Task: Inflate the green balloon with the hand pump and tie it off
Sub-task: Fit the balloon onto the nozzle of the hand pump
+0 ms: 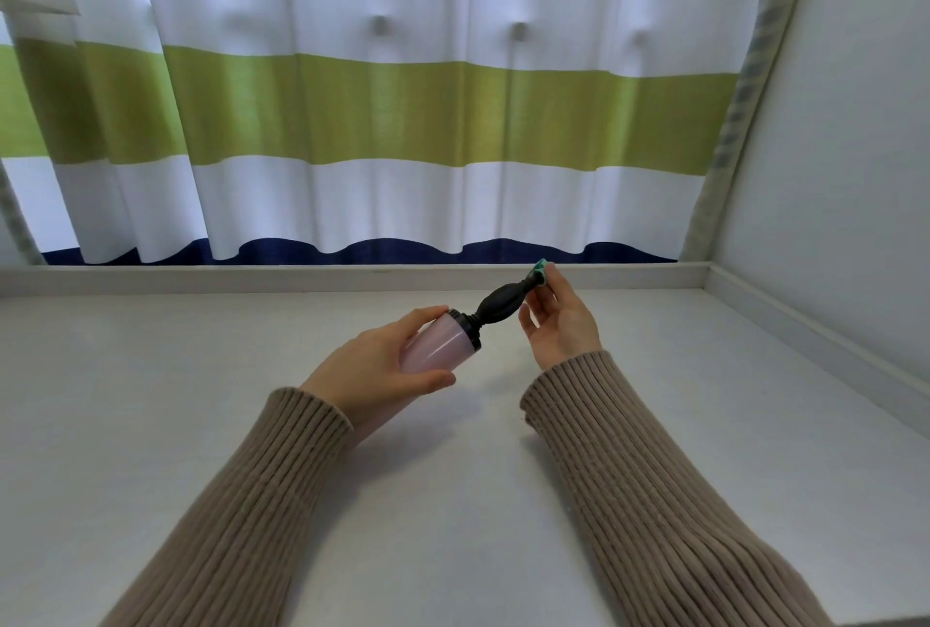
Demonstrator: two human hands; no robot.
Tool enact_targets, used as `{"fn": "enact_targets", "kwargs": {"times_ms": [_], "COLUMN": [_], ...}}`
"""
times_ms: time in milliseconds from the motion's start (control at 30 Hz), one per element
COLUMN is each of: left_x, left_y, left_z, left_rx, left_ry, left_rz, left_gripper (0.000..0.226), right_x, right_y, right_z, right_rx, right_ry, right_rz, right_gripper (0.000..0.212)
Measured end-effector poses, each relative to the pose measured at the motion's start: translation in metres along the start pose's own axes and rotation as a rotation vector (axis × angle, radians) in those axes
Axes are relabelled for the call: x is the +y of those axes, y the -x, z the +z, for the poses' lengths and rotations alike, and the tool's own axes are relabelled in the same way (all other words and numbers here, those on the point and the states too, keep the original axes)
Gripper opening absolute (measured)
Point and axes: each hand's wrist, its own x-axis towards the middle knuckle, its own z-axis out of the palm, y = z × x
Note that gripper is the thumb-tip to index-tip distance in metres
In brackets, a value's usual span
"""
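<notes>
A hand pump (453,337) with a pale pink barrel and a black bulb-shaped nozzle is held above the white table, pointing up and to the right. My left hand (382,364) is wrapped around the pink barrel. The green balloon (539,271) shows only as a small crumpled piece at the nozzle's tip. My right hand (561,319) pinches it there between fingertips, palm turned toward me. Most of the balloon is hidden by the fingers.
The white table (201,400) has a low raised rim (302,276) along its back and right side. A striped curtain (402,113) in white, green and navy hangs behind it. A white wall (855,123) stands at the right.
</notes>
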Motion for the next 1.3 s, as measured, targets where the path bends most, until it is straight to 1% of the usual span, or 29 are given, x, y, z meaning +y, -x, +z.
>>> {"fn": "enact_targets", "kwargs": {"times_ms": [67, 133, 267, 300, 333, 400, 467, 533, 567, 633, 733, 833, 900, 1033, 1133, 1200, 1233, 1300], "left_x": [0.0007, 0.0014, 0.001, 0.0008, 0.0008, 0.0011, 0.0015, 0.0014, 0.0013, 0.0017, 0.0032, 0.0034, 0.003, 0.004, 0.0046, 0.0045, 0.0045, 0.0042], "left_y": [-0.0001, -0.0002, -0.001, -0.0011, -0.0009, -0.0009, -0.0015, -0.0017, -0.0014, -0.0007, 0.0007, 0.0012, 0.0011, 0.0008, 0.0003, 0.0003, 0.0003, 0.0], "left_z": [0.0001, 0.0009, 0.0024, 0.0025, 0.0028, 0.0034, 0.0037, 0.0039, 0.0042, 0.0046, 0.0048, 0.0065, 0.0081, 0.0095, 0.0093, 0.0089, 0.0086, 0.0079], "left_rx": [0.011, 0.008, 0.005, 0.001, -0.005, -0.013, -0.021, -0.035, -0.042, -0.052, -0.056, -0.078, -0.074, -0.065, -0.062, -0.058, -0.056, -0.05], "left_ry": [0.003, -0.003, -0.053, -0.063, -0.07, -0.071, -0.059, -0.034, -0.024, -0.018, -0.01, -0.056, -0.098, -0.118, -0.114, -0.102, -0.096, -0.089], "left_rz": [0.002, 0.005, -0.002, -0.007, -0.01, -0.009, -0.007, -0.01, -0.01, -0.004, -0.001, 0.004, 0.013, 0.028, 0.026, 0.02, 0.017, 0.011], "left_gripper": [0.069, 0.069, 0.071, 0.072, 0.072, 0.071, 0.071, 0.07, 0.07, 0.07, 0.071, 0.071, 0.072, 0.072, 0.072, 0.071, 0.071, 0.069], "right_x": [-0.0009, -0.0027, -0.0001, 0.0011, 0.0019, 0.0024, 0.002, 0.0032, 0.0042, 0.0046, 0.0031, 0.0036, 0.0038, 0.0051, 0.0065, 0.006, 0.0059, 0.0052], "right_y": [0.0006, 0.0011, 0.0002, -0.0005, -0.0012, -0.0016, -0.0002, 0.0006, 0.0013, 0.0026, 0.0047, 0.0032, 0.0027, 0.003, 0.0005, -0.0014, -0.0015, -0.0011], "right_z": [0.0008, 0.0001, -0.0019, -0.0019, -0.0016, 0.0004, 0.0031, 0.0045, 0.0049, 0.0059, 0.0059, 0.0032, 0.0025, 0.002, 0.0006, 0.0016, 0.0021, 0.0027], "right_rx": [-0.058, -0.101, -0.107, -0.109, -0.125, -0.177, -0.214, -0.216, -0.212, -0.199, -0.136, -0.024, 0.016, -0.004, 0.001, 0.001, -0.005, -0.018], "right_ry": [-0.015, 0.012, 0.181, 0.223, 0.242, 0.185, 0.048, -0.08, -0.141, -0.225, -0.23, -0.211, -0.213, -0.147, -0.186, -0.215, -0.255, -0.358], "right_rz": [0.036, 0.081, 0.209, 0.202, 0.18, 0.139, 0.133, 0.137, 0.141, 0.162, 0.195, 0.237, 0.244, 0.154, 0.113, 0.099, 0.099, 0.111], "right_gripper": [0.006, 0.01, 0.039, 0.042, 0.04, 0.035, 0.03, 0.019, 0.018, 0.027, 0.042, 0.046, 0.045, 0.03, 0.028, 0.022, 0.024, 0.041]}}
